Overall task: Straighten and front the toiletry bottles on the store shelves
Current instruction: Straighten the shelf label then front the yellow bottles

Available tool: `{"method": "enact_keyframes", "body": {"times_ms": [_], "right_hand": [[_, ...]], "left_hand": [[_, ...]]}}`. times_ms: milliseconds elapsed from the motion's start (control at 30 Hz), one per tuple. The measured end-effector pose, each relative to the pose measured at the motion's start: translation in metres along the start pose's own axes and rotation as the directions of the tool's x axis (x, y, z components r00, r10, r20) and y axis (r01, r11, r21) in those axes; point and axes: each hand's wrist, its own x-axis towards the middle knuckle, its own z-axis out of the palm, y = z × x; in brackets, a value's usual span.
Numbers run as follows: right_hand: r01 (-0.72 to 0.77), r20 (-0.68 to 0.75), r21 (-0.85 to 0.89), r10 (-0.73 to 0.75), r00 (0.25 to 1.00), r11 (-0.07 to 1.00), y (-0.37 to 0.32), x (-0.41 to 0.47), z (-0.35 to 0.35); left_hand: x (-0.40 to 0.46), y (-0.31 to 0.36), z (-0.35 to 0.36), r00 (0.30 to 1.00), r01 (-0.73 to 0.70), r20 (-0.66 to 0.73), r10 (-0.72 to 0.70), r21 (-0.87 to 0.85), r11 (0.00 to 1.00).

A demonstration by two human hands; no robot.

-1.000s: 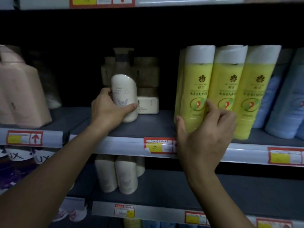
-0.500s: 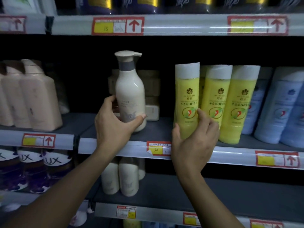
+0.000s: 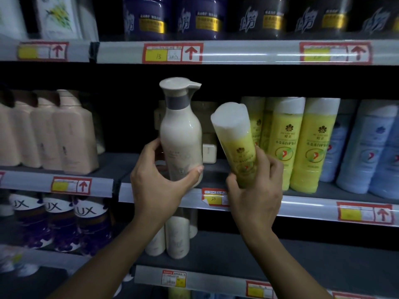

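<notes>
- The cream pump bottle (image 3: 181, 134) is gripped low on its body by the left hand (image 3: 160, 184), upright at the front edge of the middle shelf (image 3: 311, 202).
- The yellow bottle (image 3: 236, 145) is clasped round its lower end by the right hand (image 3: 255, 190), just clear of the shelf front.
- Its long axis is tilted, white cap up and leftward, away from the upright yellow row (image 3: 302, 143) immediately to its right.
- A rightward, uprighting return is judged to be needed.

you're facing dim store shelving: grey shelf boards (image 3: 323, 253) recede into dark, unlit backs, pale front rails (image 3: 248, 53) catch the light, and red-and-yellow price tags (image 3: 172, 53) with up arrows sit along them.
</notes>
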Motion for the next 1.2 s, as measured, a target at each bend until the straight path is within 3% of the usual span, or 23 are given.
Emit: {"method": "enact_keyframes", "body": {"times_ms": [267,667,867,1200], "right_hand": [[0.067,0.041,0.118,-0.073,0.997,0.991,-0.005,0.005,-0.025],[-0.148,0.243,0.308,0.072,0.967,0.94,0.0,-0.026,-0.087],[-0.208,0.415,0.261,0.085,0.906,0.942,0.031,-0.065,-0.1],[-0.266,0.571,0.01,0.213,0.793,0.964,0.091,-0.121,-0.115]], "left_hand": [[-0.017,0.01,-0.014,1.0,-0.003,0.015,0.004,-0.037,0.999],[-0.072,0.01,-0.024,0.995,0.061,0.083,-0.057,-0.047,0.997],[-0.113,-0.007,-0.019,0.978,0.146,0.15,-0.146,0.014,0.989],[-0.179,-0.04,-0.011,0.898,0.286,0.319,-0.304,0.101,0.953]]}}
